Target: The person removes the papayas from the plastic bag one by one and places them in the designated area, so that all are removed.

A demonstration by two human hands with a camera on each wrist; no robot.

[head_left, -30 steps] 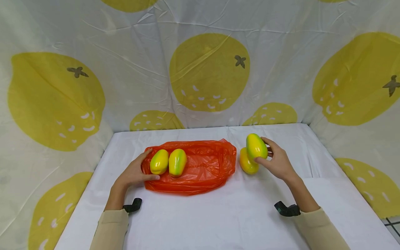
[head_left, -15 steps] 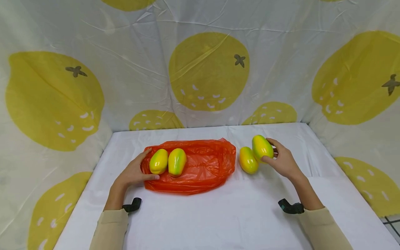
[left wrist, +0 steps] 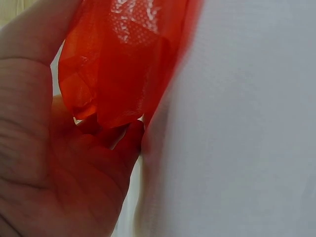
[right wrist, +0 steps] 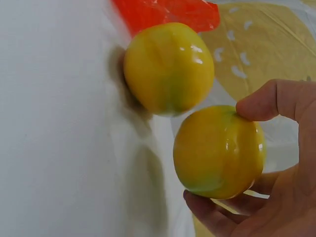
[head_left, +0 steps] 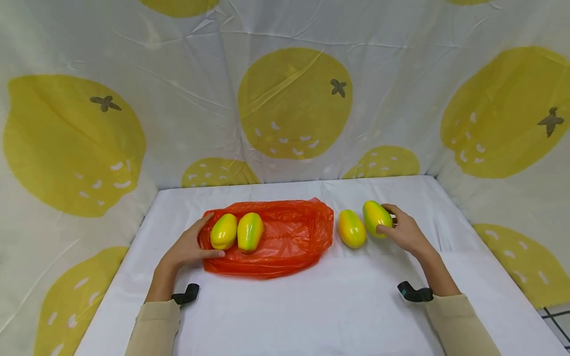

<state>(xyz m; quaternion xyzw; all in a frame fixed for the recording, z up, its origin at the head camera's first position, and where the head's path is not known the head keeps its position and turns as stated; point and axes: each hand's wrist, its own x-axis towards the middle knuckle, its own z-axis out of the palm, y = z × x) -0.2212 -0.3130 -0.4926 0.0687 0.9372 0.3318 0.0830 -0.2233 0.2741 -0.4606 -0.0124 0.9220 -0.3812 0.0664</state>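
The right hand (head_left: 404, 231) grips a yellow-green fruit (head_left: 374, 216) between thumb and fingers, clear of the white surface (head_left: 294, 316); a second fruit (head_left: 352, 229) lies just left of that grip. The left hand (head_left: 184, 247) holds the adjacent end of a red plastic bag (head_left: 296, 235), on which a pair of fruits (head_left: 250, 231) lies just to that hand's right.

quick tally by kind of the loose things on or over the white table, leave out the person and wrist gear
Yellow-green fruits: 4
Red plastic bag: 1
Total: 5
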